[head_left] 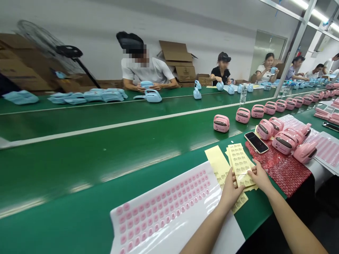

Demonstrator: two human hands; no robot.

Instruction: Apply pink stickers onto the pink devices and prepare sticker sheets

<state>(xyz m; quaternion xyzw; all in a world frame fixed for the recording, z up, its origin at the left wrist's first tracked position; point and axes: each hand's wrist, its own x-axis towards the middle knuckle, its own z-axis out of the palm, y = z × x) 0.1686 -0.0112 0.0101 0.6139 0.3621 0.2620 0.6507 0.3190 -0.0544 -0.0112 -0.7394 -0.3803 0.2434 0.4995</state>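
A pale yellow sticker sheet [239, 160] with rows of small grey labels lies between my two hands, on top of more yellow sheets. My left hand [231, 188] grips its left edge near the bottom, thumb on top. Closed on the right edge is my right hand [261, 177], its thumb pressing on the labels. Another yellow sheet [215, 157] sticks out to the left, partly under my left hand. Beneath my left forearm spreads a large white sheet [196, 211] with rows of pink round stickers.
Pink handled devices [221, 123] line the green conveyor belt [132, 141]. A phone [256, 142] lies on red bubble wrap [284, 171], with several pink devices beside it. A water bottle [243, 93] stands farther back. Across the belt, people handle blue devices [153, 96].
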